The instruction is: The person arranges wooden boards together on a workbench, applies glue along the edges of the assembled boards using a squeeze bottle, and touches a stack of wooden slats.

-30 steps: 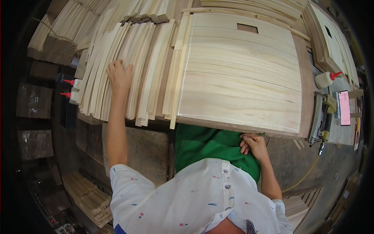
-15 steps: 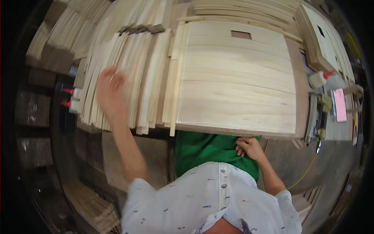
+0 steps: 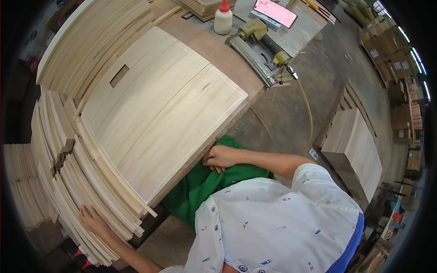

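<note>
My left hand point(image 3: 93, 220) lies on a row of long pale wooden strips point(image 3: 98, 182), its fingers stretched over them and slightly apart. Beside the strips is a flat wooden panel point(image 3: 159, 109) with a small rectangular cutout near its far left side. A thin white line runs along the panel's edges. My right hand point(image 3: 221, 157) rests against the green apron point(image 3: 191, 195), close to the table's front edge. Its fingers are curled, and whatever they may hold is hidden.
A nail gun point(image 3: 261, 45) with a yellow air hose point(image 3: 309, 109) lies at the table's right end. Near it are a red-tipped glue bottle point(image 3: 223, 20) and a phone point(image 3: 275, 12). More strips point(image 3: 100, 43) are stacked behind the panel. A wooden stack point(image 3: 353, 150) stands on the floor at right.
The camera view has swung to the right, so the table appears turned. My left hand has come down from above the strips onto them. My right hand stays curled at the apron.
</note>
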The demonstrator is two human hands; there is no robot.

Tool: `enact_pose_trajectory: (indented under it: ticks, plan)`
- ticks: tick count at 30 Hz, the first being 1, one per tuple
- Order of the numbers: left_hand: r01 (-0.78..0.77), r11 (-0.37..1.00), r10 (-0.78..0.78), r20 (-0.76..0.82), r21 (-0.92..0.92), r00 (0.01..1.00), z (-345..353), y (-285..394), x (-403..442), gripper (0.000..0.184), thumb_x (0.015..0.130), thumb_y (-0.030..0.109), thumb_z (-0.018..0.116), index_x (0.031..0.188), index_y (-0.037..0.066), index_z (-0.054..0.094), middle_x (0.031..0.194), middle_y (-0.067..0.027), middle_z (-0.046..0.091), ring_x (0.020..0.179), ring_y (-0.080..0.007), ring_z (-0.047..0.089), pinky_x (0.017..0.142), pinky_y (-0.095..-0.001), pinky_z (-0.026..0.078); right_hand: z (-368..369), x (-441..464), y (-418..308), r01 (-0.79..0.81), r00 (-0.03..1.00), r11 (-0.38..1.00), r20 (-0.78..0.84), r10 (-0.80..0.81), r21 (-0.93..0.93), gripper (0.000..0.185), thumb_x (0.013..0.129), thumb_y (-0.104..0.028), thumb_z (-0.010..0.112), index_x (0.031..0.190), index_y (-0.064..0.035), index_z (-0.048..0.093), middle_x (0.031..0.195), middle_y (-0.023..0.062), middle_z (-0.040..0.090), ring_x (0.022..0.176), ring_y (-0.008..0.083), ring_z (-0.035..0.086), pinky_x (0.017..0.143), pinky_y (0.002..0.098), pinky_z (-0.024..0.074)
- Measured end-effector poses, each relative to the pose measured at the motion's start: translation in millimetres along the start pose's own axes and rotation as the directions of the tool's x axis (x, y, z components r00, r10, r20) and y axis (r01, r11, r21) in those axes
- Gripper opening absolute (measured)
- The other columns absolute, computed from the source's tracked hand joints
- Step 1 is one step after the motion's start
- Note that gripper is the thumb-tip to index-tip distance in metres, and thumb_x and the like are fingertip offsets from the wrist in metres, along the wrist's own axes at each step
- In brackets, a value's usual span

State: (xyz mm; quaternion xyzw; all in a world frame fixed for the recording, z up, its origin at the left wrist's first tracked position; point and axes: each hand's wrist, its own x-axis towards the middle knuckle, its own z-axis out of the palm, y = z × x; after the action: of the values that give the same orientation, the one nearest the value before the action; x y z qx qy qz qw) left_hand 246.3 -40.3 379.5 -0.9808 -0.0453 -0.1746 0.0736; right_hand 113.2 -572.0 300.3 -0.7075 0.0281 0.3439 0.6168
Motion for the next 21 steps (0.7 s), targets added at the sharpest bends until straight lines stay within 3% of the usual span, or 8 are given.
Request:
enact_pose_trajectory:
  ticks: [7,10,12,15,21]
  plan:
    - [-0.028,0.999,0.030,-0.050,0.044,0.998,0.1,2.0,-6.8,0.047,0.096,0.040,0.049,0.124,0.003,0.058,0.131,-0.0182,0.052,0.123,-0.0366,0.044,0.103,-0.0477,0.033,0.3,2.6,5.8,0.053,0.999,0.998,-0.008,-0.053,0.015,0.024,0.090,-0.013,0.049,0.080,0.0053,0.061,0.067,0.0085,0.063,0.051,0.0165,0.063,0.046,0.0297,0.0512]
    - [-0.044,0.996,0.050,-0.077,0.083,0.996,7.1,-9.3,-4.0,0.044,0.095,0.036,0.052,0.123,0.003,0.058,0.129,-0.0184,0.053,0.120,-0.0366,0.046,0.101,-0.0467,0.035,1.3,5.2,8.6,0.048,0.999,0.999,0.000,-0.048,0.016,0.024,0.090,-0.013,0.049,0.082,0.0055,0.061,0.067,0.0088,0.063,0.051,0.0165,0.063,0.046,0.0294,0.0512]
    - [-0.053,0.999,0.052,-0.086,-0.009,0.995,9.1,-16.9,-1.2,0.040,0.094,0.031,0.055,0.122,0.003,0.058,0.126,-0.0183,0.054,0.120,-0.0357,0.046,0.100,-0.0451,0.037,0.6,2.9,5.4,0.039,0.999,0.999,-0.001,-0.039,0.005,0.023,0.090,-0.013,0.049,0.083,0.0055,0.061,0.068,0.0087,0.063,0.051,0.0165,0.063,0.046,0.0293,0.0511]
    - [-0.030,1.000,0.030,-0.096,0.000,0.995,5.2,-10.1,-3.2,0.037,0.093,0.026,0.057,0.121,0.003,0.059,0.124,-0.0180,0.055,0.119,-0.0354,0.046,0.099,-0.0441,0.038,0.3,3.2,6.6,0.029,1.000,1.000,-0.002,-0.029,0.007,0.023,0.091,-0.013,0.049,0.086,0.0054,0.062,0.068,0.0085,0.063,0.051,0.0162,0.063,0.046,0.0290,0.0510]
    - [-0.034,0.999,0.032,-0.105,-0.010,0.994,-1.2,-3.6,-5.2,0.038,0.092,0.028,0.058,0.119,0.002,0.060,0.125,-0.0180,0.054,0.118,-0.0356,0.046,0.100,-0.0442,0.037,0.5,2.8,4.9,0.017,1.000,1.000,-0.002,-0.017,0.021,0.023,0.091,-0.014,0.049,0.087,0.0041,0.063,0.069,0.0077,0.063,0.051,0.0154,0.062,0.046,0.0285,0.0507]
